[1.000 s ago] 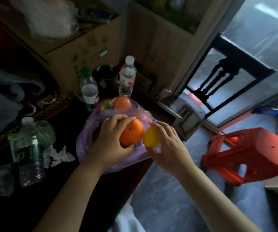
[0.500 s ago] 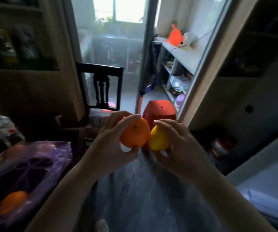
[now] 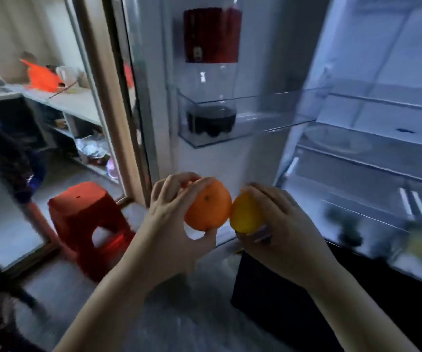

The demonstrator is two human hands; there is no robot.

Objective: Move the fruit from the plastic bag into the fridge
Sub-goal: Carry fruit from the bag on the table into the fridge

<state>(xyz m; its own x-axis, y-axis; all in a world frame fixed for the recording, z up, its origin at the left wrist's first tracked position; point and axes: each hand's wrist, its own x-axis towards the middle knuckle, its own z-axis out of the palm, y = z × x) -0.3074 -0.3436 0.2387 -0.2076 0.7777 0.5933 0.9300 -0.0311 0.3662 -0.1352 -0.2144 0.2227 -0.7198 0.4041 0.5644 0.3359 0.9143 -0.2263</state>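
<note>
My left hand (image 3: 169, 224) grips an orange (image 3: 208, 205) between fingers and thumb. Beside it, my right hand (image 3: 281, 224) holds a yellow fruit (image 3: 244, 214), and the two fruits touch. Both hands hover in front of the open fridge (image 3: 372, 158), whose lit glass shelves fill the right side of the view. The fridge door (image 3: 220, 163) stands open straight ahead of the hands. The plastic bag is out of sight.
A clear door bin (image 3: 250, 125) holds a large dark-drink bottle (image 3: 211, 72) with a red label. Blurred green and yellow items lie on a lower fridge shelf (image 3: 382, 232). A red plastic stool (image 3: 88, 224) stands on the floor at left, below a doorway with shelving.
The view has swung right, from the table with the purple bag past the doorway to the open fridge. Both hands kept their fruits and carried them along.
</note>
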